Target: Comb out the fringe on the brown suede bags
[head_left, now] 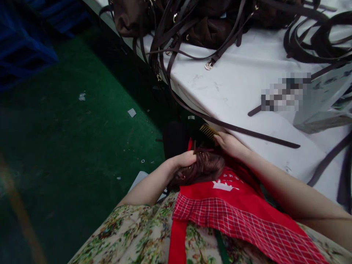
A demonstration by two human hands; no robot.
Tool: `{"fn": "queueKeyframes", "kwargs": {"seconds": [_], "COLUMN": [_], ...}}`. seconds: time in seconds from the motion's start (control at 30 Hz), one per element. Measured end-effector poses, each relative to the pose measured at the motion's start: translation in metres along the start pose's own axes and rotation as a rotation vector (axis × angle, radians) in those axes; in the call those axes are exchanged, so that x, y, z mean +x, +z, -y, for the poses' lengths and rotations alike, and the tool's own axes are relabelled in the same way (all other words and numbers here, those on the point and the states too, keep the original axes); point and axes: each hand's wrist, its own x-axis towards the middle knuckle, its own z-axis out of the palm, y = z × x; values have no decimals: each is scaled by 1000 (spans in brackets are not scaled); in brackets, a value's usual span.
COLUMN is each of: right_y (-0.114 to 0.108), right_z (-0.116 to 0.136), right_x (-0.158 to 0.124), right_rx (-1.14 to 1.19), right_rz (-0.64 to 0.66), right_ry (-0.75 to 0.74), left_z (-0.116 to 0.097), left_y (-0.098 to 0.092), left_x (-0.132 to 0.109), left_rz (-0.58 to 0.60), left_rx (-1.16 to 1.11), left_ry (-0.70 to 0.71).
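Head view, L to R. Risk 1: if L hand (183, 160) slackens, brown strap bundle (205, 168) could slide off the lap to green floor (68, 146), as it sits at the edge of red apron (233, 198). Risk 2: yellow comb (207, 131) teeth may snag a strap & drag it loose. Risk 3: R hand (229, 145) works close under long strap (247, 130) overhanging white table (233, 84); poss. catch.

Position: L fingers curl tight over bundle's top, w/ bundle under & R of them. R fingers are closed on comb handle, just above bundle; contact w/ bundle not clear.

Floral dress (132, 234), red checked apron (242, 209)
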Motion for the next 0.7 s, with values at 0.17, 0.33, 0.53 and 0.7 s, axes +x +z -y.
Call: {"fn": "queueKeyframes", "kwargs": {"seconds": [0.17, 0.33, 0.53, 0.7], "right_y": [-24, -26, -21, -22], "right_z": [21, 49, 67, 74], "right_x": [-43, -63, -62, -62], "right_rx": [131, -144, -383, -427], "right_rz": [-190, -3, 79, 54], "right_ry": [-160, -347, -355, -326], "left_z": [-2, -8, 2, 6], "left_y": [-6, 1, 0, -5], "left_x": [-4, -8, -13, -15], "left_rz": [105, 255, 140, 163], "left_rx": [-297, -156, -200, -225], "left_ry": [30, 132, 74, 84]}}
